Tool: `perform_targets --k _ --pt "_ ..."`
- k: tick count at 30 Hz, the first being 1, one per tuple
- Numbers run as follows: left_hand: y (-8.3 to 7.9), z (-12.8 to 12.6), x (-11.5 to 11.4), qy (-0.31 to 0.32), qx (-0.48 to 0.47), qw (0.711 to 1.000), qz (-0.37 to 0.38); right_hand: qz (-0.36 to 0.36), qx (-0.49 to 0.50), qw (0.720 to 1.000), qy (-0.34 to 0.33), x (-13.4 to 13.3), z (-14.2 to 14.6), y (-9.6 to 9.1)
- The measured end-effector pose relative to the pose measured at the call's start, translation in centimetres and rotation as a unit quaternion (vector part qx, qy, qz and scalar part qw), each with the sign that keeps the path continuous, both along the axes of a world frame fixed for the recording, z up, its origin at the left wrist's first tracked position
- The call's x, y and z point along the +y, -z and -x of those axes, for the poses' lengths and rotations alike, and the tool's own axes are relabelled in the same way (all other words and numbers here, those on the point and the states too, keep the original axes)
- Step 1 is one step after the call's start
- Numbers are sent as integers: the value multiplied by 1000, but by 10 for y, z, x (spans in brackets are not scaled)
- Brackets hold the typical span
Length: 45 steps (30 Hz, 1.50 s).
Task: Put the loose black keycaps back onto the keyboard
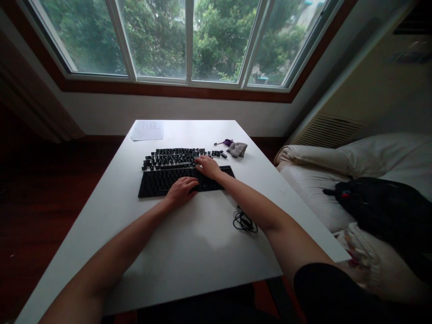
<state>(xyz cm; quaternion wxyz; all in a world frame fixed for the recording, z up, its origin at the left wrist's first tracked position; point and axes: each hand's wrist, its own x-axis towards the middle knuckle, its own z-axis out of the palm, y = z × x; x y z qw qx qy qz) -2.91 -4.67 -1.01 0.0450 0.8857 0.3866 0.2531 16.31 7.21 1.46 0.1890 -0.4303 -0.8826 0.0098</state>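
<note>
A black keyboard lies on the white table, its near edge toward me. Along its far side, loose black keycaps are laid out in rows. My left hand rests on the keyboard's near middle part, fingers stretched out and thumb apart. Farther up and to the right, my right hand reaches over the keyboard's far edge beside the keycaps. Its fingertips are drawn together around something small and pale that I cannot make out.
Right of the keycaps lie a purple-handled brush and a crumpled grey cloth. A coiled black cable sits near my right forearm. Sheets of paper lie at the table's far left corner. Beyond the table stands a bed with a black bag.
</note>
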Motion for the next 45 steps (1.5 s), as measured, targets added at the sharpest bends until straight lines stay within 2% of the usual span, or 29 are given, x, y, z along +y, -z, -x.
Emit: perform_targets --k 5,12,20,25,30,39,42,45 --pt "-5 12 -2 -12 6 1000 -1 -3 -45 999 10 19 14 -1" --pt "-6 31 -2 -70 21 997 -2 19 -112 993 -34 40 23 -6" --pt "-3 32 0 -73 15 997 2 -27 -120 992 -41 33 16 -9" --pt "-3 33 -1 -75 19 997 -2 -14 -117 991 -62 37 10 -9" --pt "-1 34 -1 -73 24 997 -6 2 -137 988 -72 42 18 -10" --pt "-1 35 -1 -73 26 997 -3 -20 -195 977 -86 35 23 -20" --pt "-1 35 -2 -75 22 997 0 -37 -170 982 -74 29 17 -25" --pt "-2 35 -2 -75 26 997 -1 -23 -102 993 -55 21 11 -30"
